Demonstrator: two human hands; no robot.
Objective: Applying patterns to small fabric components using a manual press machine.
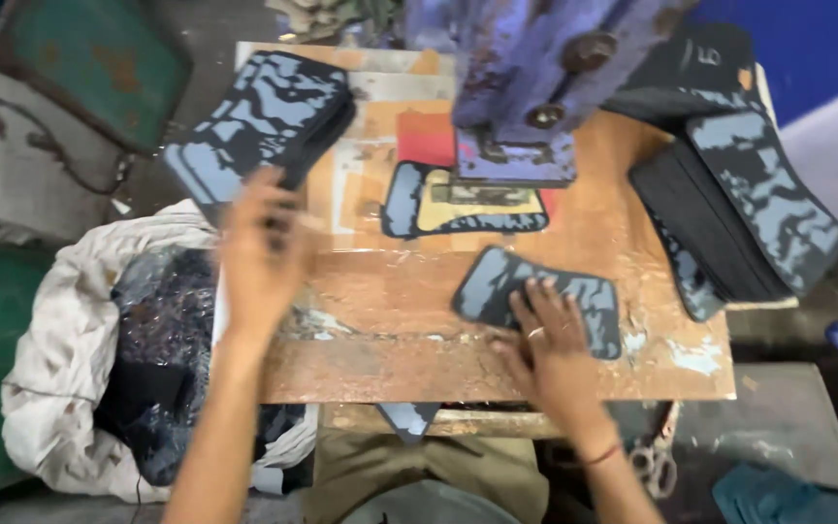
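My left hand [259,252] reaches to the near end of a stack of blue-and-black patterned fabric pieces [264,116] at the left of the brown work board [380,340]; the blur hides whether its fingers grip a piece. My right hand [550,340] lies flat with spread fingers on a single patterned piece [497,281] near the board's front edge. Another patterned piece [409,204] with a yellow die on it sits under the blue press head [526,87].
Two more stacks of patterned pieces [749,213] lean at the right of the board. A white sack of dark scraps [128,349] stands at the left. Scissors [657,461] hang below the board's front right. A green panel [89,68] is at the far left.
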